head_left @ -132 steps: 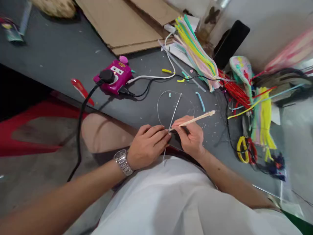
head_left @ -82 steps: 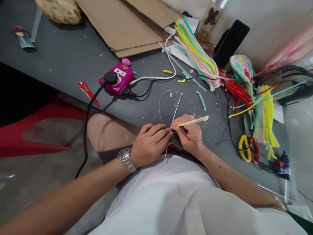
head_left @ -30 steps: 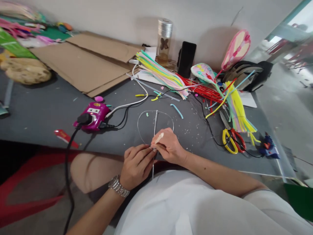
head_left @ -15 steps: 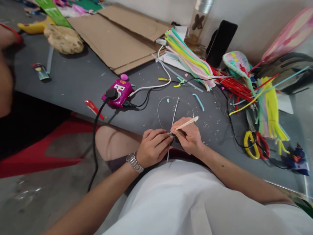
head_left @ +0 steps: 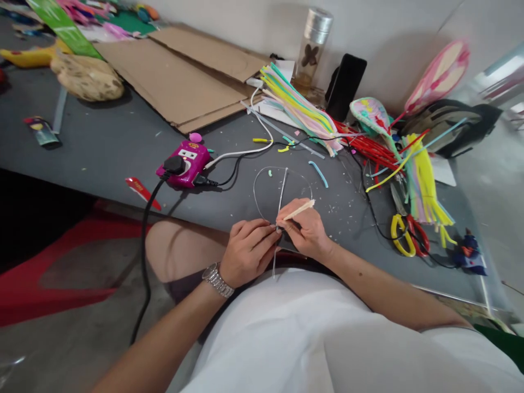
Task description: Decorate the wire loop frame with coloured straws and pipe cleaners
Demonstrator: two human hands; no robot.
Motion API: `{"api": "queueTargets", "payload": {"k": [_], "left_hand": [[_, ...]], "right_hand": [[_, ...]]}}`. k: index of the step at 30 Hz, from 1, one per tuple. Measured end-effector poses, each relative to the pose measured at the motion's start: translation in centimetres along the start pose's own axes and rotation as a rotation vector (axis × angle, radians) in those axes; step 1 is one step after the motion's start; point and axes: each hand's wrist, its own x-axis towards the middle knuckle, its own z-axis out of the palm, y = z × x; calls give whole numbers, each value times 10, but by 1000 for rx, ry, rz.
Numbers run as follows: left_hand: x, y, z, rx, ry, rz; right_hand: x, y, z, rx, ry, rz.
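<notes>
A thin wire frame point(head_left: 262, 180), a loop with a straight stem down its middle, lies on the grey table point(head_left: 102, 147) near the front edge. My left hand point(head_left: 248, 251), with a metal watch on the wrist, pinches the stem where it leaves the loop. My right hand point(head_left: 305, 234) is closed on a pale cream pipe cleaner point(head_left: 298, 209) whose free end sticks up and to the right. Both hands meet at the same spot on the stem. The stem's lower end hangs past the table edge toward my white shirt.
A magenta power strip point(head_left: 184, 164) with black and white cables sits left of the wire. Coloured pipe cleaners point(head_left: 303, 103), red sticks, yellow scissors point(head_left: 399, 243) and a blue glue gun point(head_left: 470, 256) lie to the right. Cardboard sheets point(head_left: 176, 82), a bottle point(head_left: 313, 46) and a phone stand behind.
The free end of the cream pipe cleaner has grown shorter while both hands stay at the stem. The head view swung up and back down; the hands kept their place.
</notes>
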Motion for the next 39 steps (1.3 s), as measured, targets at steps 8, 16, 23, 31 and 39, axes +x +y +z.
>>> {"api": "queueTargets", "payload": {"k": [8,16,23,31,39], "left_hand": [[1,-1,0,-18,5,1],[1,-1,3,-35,13,-6],[1,-1,2,-19,16,-8],[0,-1,0,-11,-4,-16],[-2,-2,-1,-5,-34,-30]], "right_hand": [[0,0,-1,11,22,-7],[0,2,-3,44,11,-18],[-1,2,-1,84,21,48],[-3,4,-1,152,123,248],[-1,2,1,68,80,131]]}}
